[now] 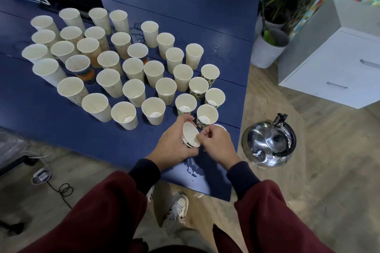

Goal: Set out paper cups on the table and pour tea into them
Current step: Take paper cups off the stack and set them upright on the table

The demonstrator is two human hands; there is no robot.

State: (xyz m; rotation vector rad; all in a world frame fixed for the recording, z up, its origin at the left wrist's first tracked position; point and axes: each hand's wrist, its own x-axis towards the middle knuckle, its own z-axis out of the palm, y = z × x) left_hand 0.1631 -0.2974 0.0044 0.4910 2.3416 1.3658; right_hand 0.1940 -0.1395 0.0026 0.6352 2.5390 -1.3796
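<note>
Floored in pale wood planks [320, 181]; furnished with dark blue bench [185, 10], white two-drawer cabinet [337, 63], grey-potted leafy plants [269, 51].

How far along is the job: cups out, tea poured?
Done: many cups stand upright on the table. In hand: the left hand holds a short stack while the right hand pinches its top cup. Left: pouring; the nearest show bare bottoms, and the kettle sits untouched beside the table.

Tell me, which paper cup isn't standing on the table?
The tilted cup held in the left hand, its rim pinched by the right hand; all others stand upright.
</note>
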